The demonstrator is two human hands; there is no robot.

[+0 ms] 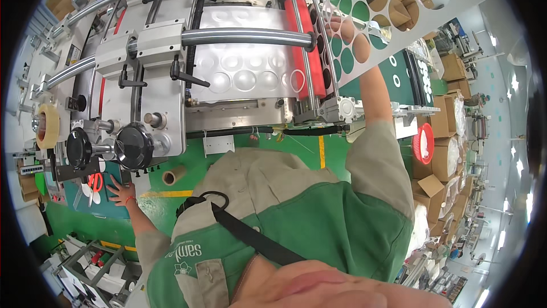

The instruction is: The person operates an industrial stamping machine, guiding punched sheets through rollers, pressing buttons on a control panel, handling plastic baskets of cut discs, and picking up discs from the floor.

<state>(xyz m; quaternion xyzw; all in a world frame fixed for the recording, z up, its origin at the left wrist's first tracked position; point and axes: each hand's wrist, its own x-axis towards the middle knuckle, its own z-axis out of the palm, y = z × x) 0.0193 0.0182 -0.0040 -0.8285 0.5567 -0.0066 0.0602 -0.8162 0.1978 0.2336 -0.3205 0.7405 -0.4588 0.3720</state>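
My left hand (121, 193) rests with fingers spread on a dark green mat (111, 210), beside red-handled scissors (96, 182). It holds nothing. My right arm reaches up along the right side of the machine. My right hand (343, 27) is behind a white sheet punched with round holes (410, 40); its outstretched fingers show partly through the holes, near the red roller (305, 46). Whether they touch the sheet is not visible. Left of the roller, a silvery web with round outlines (245, 68) lies flat on the machine bed.
Thick steel rods (245, 36) cross above the web. Black knobs (134, 145) and a tape roll (48, 125) are at the machine's left front. White rings lie on a green conveyor belt (403, 87) at right. A red basket (423, 143) and cardboard boxes (430, 191) stand beyond.
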